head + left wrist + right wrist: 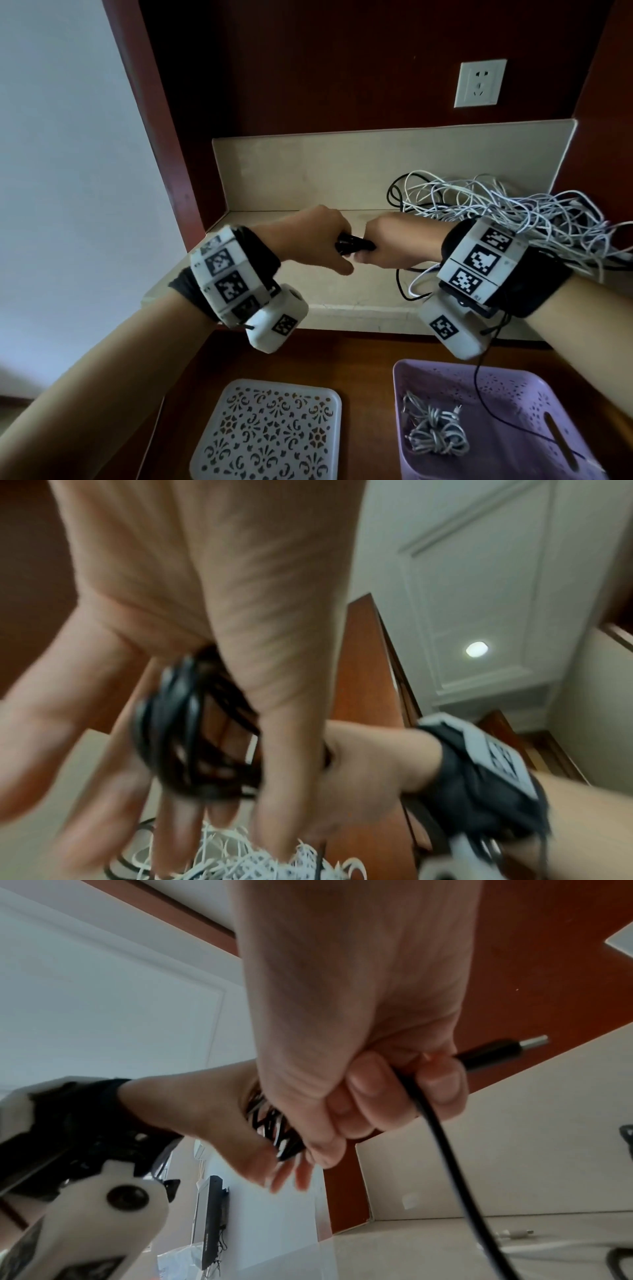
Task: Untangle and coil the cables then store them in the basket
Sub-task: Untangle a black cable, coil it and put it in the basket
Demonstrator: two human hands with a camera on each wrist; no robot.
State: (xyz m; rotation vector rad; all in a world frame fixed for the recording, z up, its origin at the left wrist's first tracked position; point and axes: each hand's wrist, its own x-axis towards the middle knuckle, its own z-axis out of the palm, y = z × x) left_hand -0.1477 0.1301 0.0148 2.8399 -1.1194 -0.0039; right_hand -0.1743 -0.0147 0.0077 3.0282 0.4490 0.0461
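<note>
A black cable is wound into a coil (352, 245) round the straight fingers of my left hand (329, 240), thumb spread aside. In the left wrist view the coil (192, 737) rings those blurred fingers (284, 777). My right hand (373, 246), touching the coil from the right, is a fist that grips the cable's free end. Its metal-tipped plug (500, 1050) sticks out past the fist and the black cable (445, 1150) hangs down from it. The purple basket (555, 387) at lower right holds one coiled grey cable (431, 435).
A tangled heap of white cables (496, 212), with some black strands, lies on the beige counter (291, 192) behind my right wrist. A white perforated lid (270, 431) lies left of the basket on the wooden surface. A wall socket (479, 84) sits above.
</note>
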